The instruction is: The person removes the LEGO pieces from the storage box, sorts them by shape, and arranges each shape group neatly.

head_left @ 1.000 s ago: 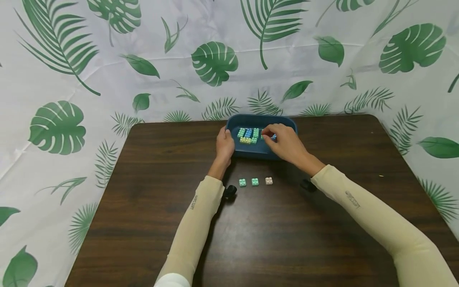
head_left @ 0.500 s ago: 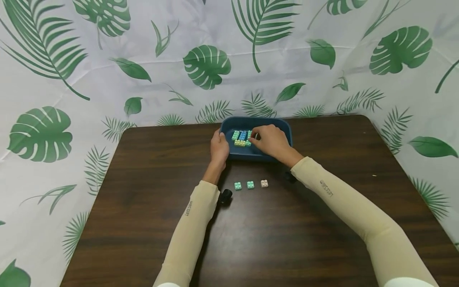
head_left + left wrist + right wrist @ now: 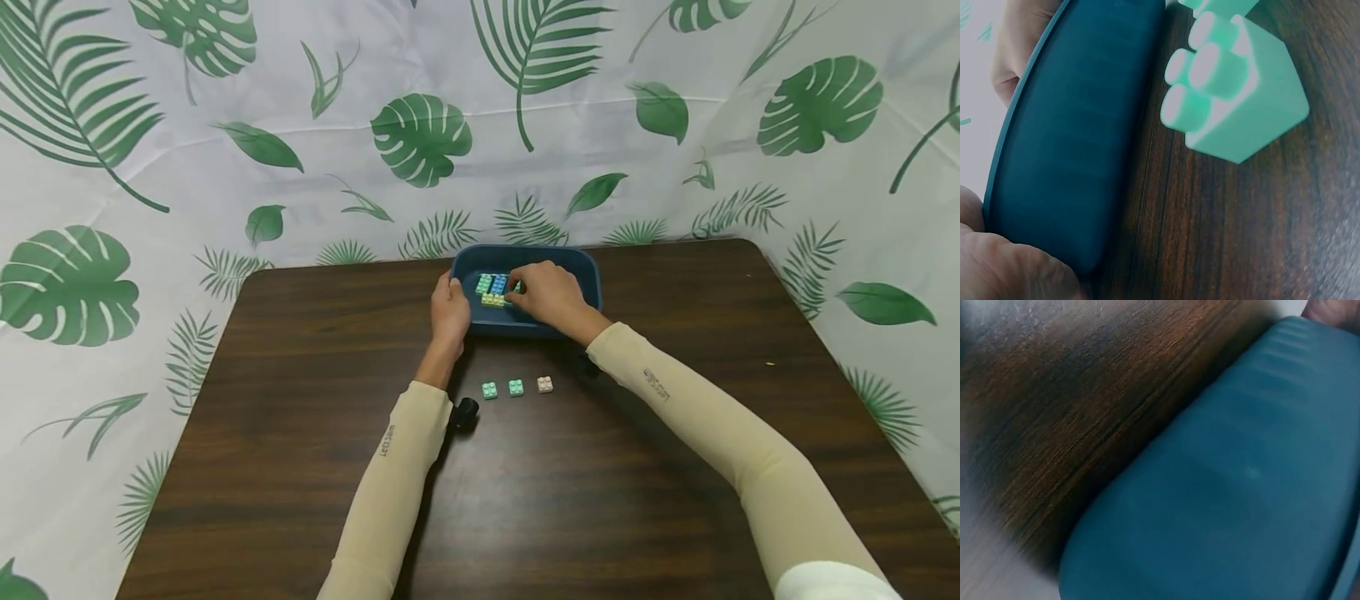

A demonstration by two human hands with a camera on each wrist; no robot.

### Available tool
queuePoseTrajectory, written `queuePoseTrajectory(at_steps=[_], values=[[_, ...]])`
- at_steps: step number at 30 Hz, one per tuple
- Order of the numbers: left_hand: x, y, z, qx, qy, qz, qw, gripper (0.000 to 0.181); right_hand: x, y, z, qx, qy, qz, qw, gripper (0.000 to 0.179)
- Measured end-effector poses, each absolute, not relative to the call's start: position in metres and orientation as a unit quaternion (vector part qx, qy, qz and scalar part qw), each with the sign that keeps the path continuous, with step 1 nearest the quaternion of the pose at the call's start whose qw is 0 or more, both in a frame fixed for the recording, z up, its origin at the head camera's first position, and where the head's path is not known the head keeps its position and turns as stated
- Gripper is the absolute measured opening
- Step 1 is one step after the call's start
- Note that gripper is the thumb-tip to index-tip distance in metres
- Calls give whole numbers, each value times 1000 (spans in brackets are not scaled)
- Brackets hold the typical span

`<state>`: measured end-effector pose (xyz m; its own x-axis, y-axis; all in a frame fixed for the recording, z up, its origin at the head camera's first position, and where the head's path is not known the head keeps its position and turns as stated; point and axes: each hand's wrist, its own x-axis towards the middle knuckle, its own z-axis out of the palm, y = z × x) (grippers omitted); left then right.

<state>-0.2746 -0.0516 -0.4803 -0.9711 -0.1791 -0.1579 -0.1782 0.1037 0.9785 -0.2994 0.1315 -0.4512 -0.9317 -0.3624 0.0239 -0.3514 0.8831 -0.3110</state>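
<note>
A dark blue tray [image 3: 591, 287] stands at the back of the table. My left hand [image 3: 452, 312] grips its left end, thumb over the rim; in the left wrist view, fingers hold the tray wall [image 3: 1066, 150]. Inside lie toy bricks: a green brick [image 3: 483, 283], a blue brick [image 3: 498, 284] and a yellow brick [image 3: 492, 300]. My right hand [image 3: 551, 296] reaches over the tray with thumb and index finger bent around a green brick [image 3: 517, 287], mostly hidden behind them. The right wrist view shows only the tray's outer side [image 3: 1229, 475] and table.
In front of the tray, two small mint-green bricks [image 3: 490, 390] and a pale pink brick [image 3: 544, 384] sit in a row on the dark wooden table [image 3: 570, 500]. A leaf-patterned cloth [image 3: 330, 167] hangs behind. A black wrist camera [image 3: 466, 412] is on the left sleeve.
My right hand has moved left inside the tray, from its right-hand bricks to the green brick beside the blue one. The left hand keeps its grip; the head view has shifted slightly.
</note>
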Motion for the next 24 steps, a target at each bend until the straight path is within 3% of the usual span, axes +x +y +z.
queuePoseTrajectory(at_steps=[24], values=[[-275,-54,-482,117,-751,-649,8,49,-308,130,-462,-232,958,-162,40,23]])
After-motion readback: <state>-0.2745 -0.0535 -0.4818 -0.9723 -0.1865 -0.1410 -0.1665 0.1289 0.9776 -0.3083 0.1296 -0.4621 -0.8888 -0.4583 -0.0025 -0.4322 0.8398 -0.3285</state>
